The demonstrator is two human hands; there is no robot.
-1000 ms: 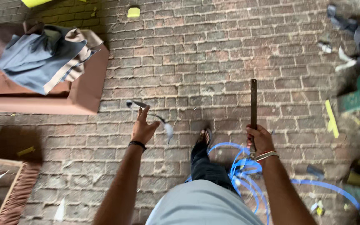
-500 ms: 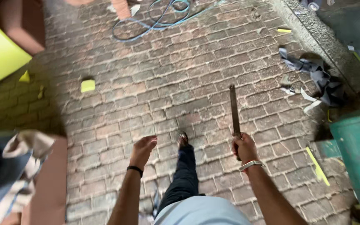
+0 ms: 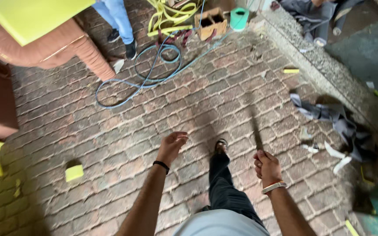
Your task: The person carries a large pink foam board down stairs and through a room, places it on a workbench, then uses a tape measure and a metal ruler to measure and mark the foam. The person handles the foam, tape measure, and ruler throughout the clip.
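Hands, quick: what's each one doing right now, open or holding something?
Left hand: open, fingers loosely curled, holding nothing.
Right hand: closed around a long dark bar, blurred, pointing away over the brick floor.

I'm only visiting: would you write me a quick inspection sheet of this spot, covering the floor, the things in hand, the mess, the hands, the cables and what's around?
Surface: worn reddish brick paving, dusty.
Job's things: long dark flat bar, motion-blurred, upright.
Clutter: yellow foam block; grey cloth heap; white scraps.
Hands: right hand shut on the bar; left hand open, holding nothing.
Cables: blue hose looped on the bricks; yellow hose coiled beyond.
Surroundings: brown sofa upturned at left; another person's legs in jeans; small wooden crate; concrete kerb at right.
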